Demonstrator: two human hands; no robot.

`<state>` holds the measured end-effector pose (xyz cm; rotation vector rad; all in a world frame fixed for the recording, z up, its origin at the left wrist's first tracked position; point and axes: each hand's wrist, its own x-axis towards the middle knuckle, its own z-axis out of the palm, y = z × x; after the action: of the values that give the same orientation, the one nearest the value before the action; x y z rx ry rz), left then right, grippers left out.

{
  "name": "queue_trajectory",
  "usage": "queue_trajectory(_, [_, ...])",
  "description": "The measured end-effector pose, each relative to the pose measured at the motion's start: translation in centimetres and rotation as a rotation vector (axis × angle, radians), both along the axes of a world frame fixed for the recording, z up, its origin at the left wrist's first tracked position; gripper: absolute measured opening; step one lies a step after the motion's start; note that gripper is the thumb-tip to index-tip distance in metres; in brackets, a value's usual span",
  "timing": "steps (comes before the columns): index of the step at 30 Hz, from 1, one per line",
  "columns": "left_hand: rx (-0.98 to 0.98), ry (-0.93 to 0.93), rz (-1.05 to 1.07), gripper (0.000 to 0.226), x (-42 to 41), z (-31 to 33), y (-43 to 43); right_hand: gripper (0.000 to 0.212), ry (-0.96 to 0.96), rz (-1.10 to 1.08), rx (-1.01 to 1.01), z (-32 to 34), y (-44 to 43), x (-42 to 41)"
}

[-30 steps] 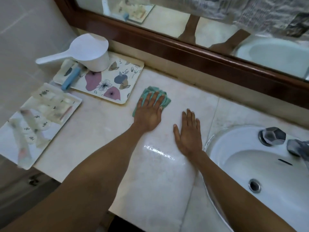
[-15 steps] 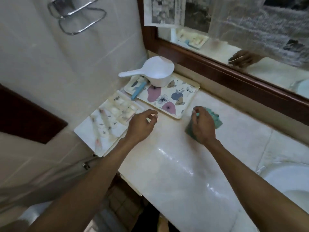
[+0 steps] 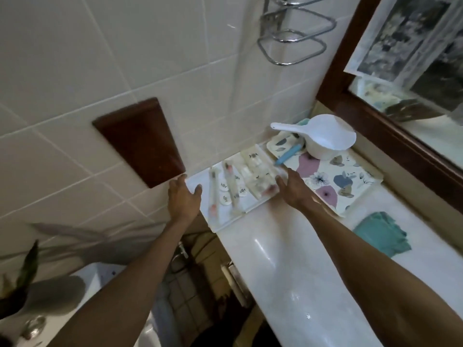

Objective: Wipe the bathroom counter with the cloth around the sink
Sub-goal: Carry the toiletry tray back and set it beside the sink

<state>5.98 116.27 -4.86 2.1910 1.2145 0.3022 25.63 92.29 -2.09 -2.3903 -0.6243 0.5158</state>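
The teal cloth (image 3: 383, 236) lies crumpled on the pale marble counter (image 3: 288, 251) at the right, with no hand on it. Both hands are at the white tray (image 3: 225, 216) of small toiletries at the counter's left end. My left hand (image 3: 184, 197) is at the tray's left corner, its thumb over the near edge and its fingers spread along the far side. My right hand (image 3: 292, 189) touches the tray's right edge with fairly straight fingers. The sink is out of view.
A floral tray (image 3: 350, 186) behind my right hand carries a white scoop (image 3: 325, 139) and a blue tube (image 3: 288, 154). The white tray overhangs the counter's left end. A wood-framed mirror (image 3: 390, 136) runs along the back, and tiled wall stands to the left.
My right hand let go of the cloth and moved left to the white tray. My left hand also reached the tray's left corner. The view swung left, away from the sink.
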Motion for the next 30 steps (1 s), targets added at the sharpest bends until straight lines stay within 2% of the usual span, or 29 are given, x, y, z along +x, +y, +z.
queue_trajectory(2, [-0.103,0.059,0.008,0.061,-0.6,-0.7,0.1,0.054,-0.048,-0.002,0.037,-0.5,0.8,-0.5])
queue_trajectory(5, [-0.285,0.007,-0.017,0.061,-1.2,-1.4,-0.1,0.053,-0.079,-0.049,-0.018,-1.5,1.5,-0.8])
queue_trajectory(8, [-0.357,-0.055,-0.038,0.058,-1.7,-1.8,-0.5,0.052,-0.042,-0.1,-0.108,-2.2,1.6,-1.0])
queue_trajectory(16, [-0.366,-0.093,0.029,0.057,-2.9,-1.6,-1.4,0.069,0.073,-0.245,-0.138,-2.7,0.1,-3.8])
queue_trajectory(21, [-0.363,-0.115,-0.002,0.055,-4.4,-1.5,-2.5,0.079,0.182,-0.33,-0.11,-3.0,-1.7,-6.4])
queue_trajectory(26, [-0.373,-0.117,-0.044,0.05,-6.4,-0.9,-4.1,0.079,0.273,-0.348,0.001,-2.8,-5.6,-9.2])
queue_trajectory(30, [-0.361,-0.132,-0.096,0.049,-7.1,1.0,-6.9,0.077,0.26,-0.342,0.046,-1.0,-10.2,-11.3])
